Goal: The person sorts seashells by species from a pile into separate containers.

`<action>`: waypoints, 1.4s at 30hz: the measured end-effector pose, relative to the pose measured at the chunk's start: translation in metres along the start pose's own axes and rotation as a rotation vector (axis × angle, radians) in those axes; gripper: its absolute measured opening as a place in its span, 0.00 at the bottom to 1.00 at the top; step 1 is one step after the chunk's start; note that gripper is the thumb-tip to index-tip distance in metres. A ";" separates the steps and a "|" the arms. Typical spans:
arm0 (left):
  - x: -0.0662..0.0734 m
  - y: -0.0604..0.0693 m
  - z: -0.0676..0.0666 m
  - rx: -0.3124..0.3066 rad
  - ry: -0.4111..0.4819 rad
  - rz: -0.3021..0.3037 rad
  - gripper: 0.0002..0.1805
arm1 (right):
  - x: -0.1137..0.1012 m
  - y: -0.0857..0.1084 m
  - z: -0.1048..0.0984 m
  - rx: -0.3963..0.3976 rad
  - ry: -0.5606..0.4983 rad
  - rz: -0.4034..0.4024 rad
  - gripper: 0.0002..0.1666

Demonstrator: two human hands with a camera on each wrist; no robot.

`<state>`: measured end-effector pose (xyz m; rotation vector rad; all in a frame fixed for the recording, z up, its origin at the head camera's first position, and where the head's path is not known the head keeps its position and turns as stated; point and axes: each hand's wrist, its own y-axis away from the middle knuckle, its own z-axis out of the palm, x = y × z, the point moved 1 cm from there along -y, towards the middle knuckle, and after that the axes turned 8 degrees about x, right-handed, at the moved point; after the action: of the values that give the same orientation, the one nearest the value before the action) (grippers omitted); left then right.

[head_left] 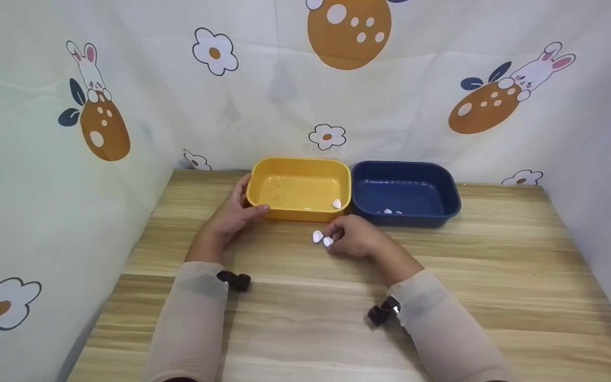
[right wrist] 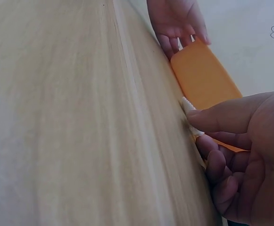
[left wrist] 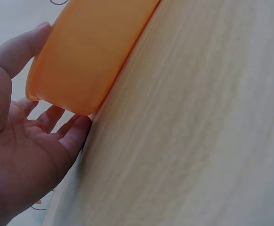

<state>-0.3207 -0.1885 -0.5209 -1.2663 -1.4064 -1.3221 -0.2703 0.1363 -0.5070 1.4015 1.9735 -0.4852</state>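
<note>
A yellow plastic bin (head_left: 299,215) stands at the back of the table, with a small white shell (head_left: 337,203) inside near its right end. My left hand (head_left: 234,212) grips the bin's left end, thumb on the front rim and fingers around the side. In front of the bin, my right hand (head_left: 356,236) pinches a small white shell (head_left: 328,242) between thumb and fingers, down at the tabletop. Just left of it lies another white shell (head_left: 317,236), whose ridged edge shows in the right wrist view.
A dark blue bin (head_left: 406,219) adjoins the yellow one on the right, with small white pieces (head_left: 388,211) at its near inner side. Both stand on a wood-grain table (head_left: 305,318), close to a printed curtain (head_left: 279,106) behind.
</note>
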 end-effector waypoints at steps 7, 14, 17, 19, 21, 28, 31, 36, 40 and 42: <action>0.001 0.001 0.000 0.000 0.001 0.001 0.60 | -0.008 0.004 -0.009 -0.007 -0.021 0.004 0.13; 0.002 0.002 0.000 0.006 -0.003 -0.016 0.61 | -0.017 0.010 -0.022 0.015 -0.113 0.029 0.13; 0.001 0.002 -0.001 0.003 -0.009 -0.003 0.61 | -0.020 0.012 -0.027 0.041 -0.139 0.044 0.13; 0.000 0.002 -0.001 0.004 -0.020 0.006 0.61 | -0.021 0.013 -0.029 0.054 -0.155 0.050 0.13; 0.000 0.002 -0.001 0.005 -0.029 0.014 0.62 | -0.022 0.013 -0.031 0.063 -0.169 0.058 0.13; -0.001 0.002 0.000 0.001 -0.003 0.023 0.62 | -0.022 0.012 -0.032 0.076 -0.171 0.068 0.13; 0.000 0.002 0.000 -0.001 0.001 0.030 0.62 | -0.023 0.012 -0.032 0.082 -0.179 0.080 0.13; -0.001 0.002 0.000 -0.003 0.009 0.029 0.62 | -0.024 0.013 -0.033 0.092 -0.180 0.086 0.14; 0.000 0.001 0.001 0.000 0.010 0.021 0.61 | -0.025 0.014 -0.034 0.099 -0.177 0.084 0.13; 0.000 0.001 0.001 0.000 0.009 0.019 0.61 | -0.025 0.014 -0.034 0.102 -0.174 0.078 0.13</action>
<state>-0.3192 -0.1879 -0.5211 -1.2692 -1.3857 -1.3134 -0.2627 0.1455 -0.4647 1.4413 1.7706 -0.6570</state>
